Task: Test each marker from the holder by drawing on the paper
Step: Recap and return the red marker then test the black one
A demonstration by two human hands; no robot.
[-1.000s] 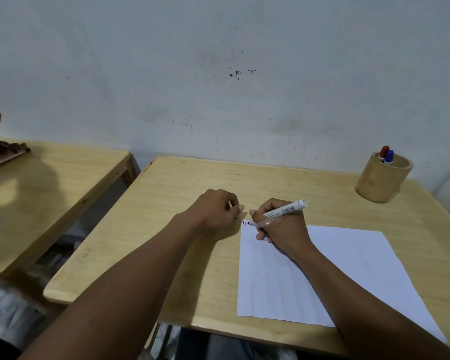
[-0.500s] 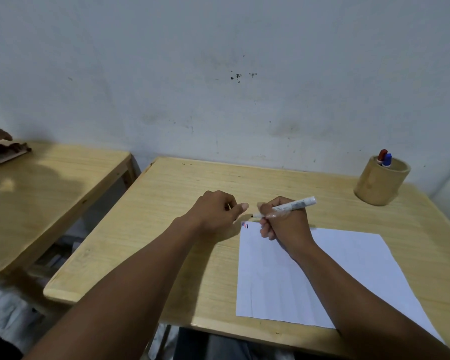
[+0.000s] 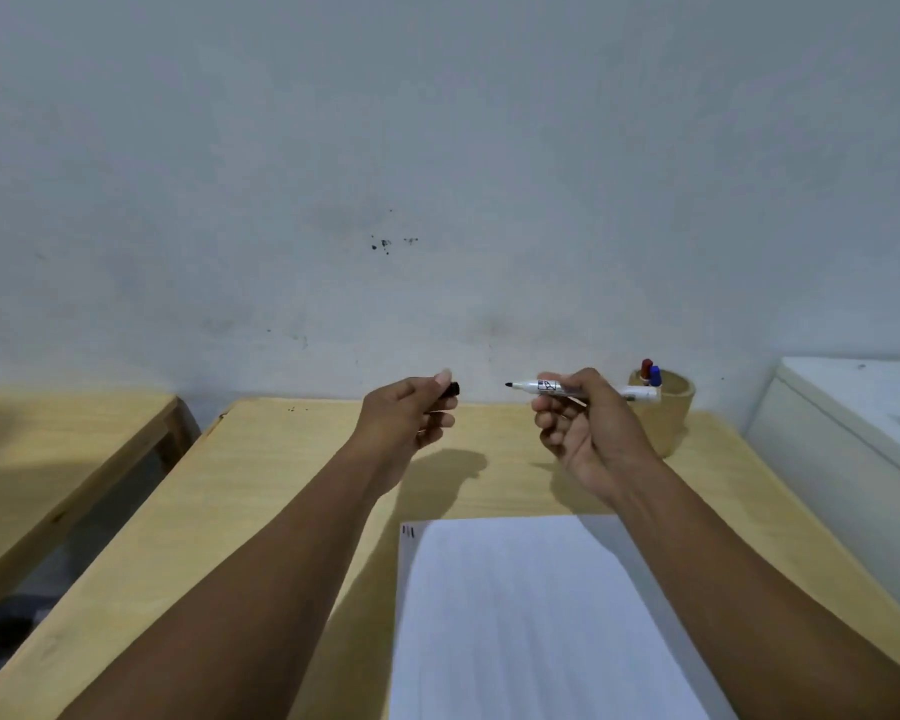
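Right hand (image 3: 588, 428) grips the uncapped marker (image 3: 572, 388), tip aimed at the left hand (image 3: 411, 415) pinching the cap (image 3: 452, 389), both raised beyond the paper (image 3: 531, 615); a misaligned recap could ink those fingers.

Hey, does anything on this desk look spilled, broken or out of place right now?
Nothing stands out. The paper lies flat on the desk, the wooden holder stands upright with two capped markers, and the uncapped marker is held level.
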